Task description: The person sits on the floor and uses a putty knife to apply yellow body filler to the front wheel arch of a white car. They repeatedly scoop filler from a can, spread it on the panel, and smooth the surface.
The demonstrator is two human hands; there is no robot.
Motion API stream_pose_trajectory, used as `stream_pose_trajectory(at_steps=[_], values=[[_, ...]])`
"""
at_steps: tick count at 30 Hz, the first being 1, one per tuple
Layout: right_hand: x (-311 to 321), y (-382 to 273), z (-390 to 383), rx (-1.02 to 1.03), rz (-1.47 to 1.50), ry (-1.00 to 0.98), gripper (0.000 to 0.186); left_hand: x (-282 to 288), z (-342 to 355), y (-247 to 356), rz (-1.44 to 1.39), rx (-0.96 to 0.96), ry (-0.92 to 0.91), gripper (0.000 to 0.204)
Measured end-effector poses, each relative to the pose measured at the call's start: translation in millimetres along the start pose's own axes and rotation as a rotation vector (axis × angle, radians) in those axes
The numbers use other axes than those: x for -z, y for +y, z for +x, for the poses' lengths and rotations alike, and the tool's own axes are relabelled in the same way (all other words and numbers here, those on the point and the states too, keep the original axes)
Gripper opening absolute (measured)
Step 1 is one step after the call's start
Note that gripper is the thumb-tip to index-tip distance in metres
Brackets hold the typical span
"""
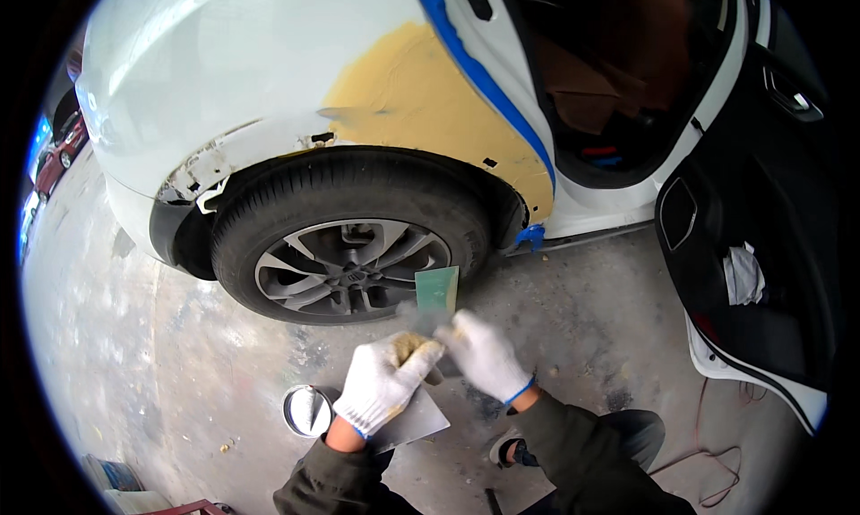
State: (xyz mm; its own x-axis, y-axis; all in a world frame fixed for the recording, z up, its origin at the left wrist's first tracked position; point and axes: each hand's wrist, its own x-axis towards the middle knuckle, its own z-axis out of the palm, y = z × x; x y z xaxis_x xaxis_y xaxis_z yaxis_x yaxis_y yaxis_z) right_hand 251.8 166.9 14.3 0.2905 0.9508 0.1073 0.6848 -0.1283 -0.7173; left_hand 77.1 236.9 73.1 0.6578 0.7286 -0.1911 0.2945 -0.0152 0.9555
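In white gloves, my left hand (387, 381) is closed on a grey flat plate (421, 422) that sticks out beneath it. My right hand (479, 354), slightly blurred, is closed on a green flat spreader (437, 287) held up just beyond my fingers; its lower part is smeared. A round tin (306, 412) with white contents stands on the floor left of my left hand. Beyond my hands are the car's wheel (296, 278) and white rear panel (224, 58), with a yellow filler patch (457, 103) edged by blue tape (493, 85).
The rear door (735, 210) stands open at the right, a crumpled white cloth (743, 273) in its pocket. A red hose (726, 479) lies on the concrete floor (179, 354) at lower right. Containers (112, 475) sit at lower left. A red car (67, 148) is at the far left.
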Motion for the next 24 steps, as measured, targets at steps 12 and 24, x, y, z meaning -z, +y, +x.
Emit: stream_pose_trajectory(at_steps=[12, 24], values=[[63.7, 25.8, -106.2, -0.172, -0.073, 0.364, 0.031, -31.4, -8.4, -51.1, -0.192, -0.092, 0.327, 0.03], [-5.8, -0.3, -220.9, -0.338, 1.256, 0.011, 0.014, -160.8, -148.9, -70.7, -0.089, -0.113, 0.697, 0.023]])
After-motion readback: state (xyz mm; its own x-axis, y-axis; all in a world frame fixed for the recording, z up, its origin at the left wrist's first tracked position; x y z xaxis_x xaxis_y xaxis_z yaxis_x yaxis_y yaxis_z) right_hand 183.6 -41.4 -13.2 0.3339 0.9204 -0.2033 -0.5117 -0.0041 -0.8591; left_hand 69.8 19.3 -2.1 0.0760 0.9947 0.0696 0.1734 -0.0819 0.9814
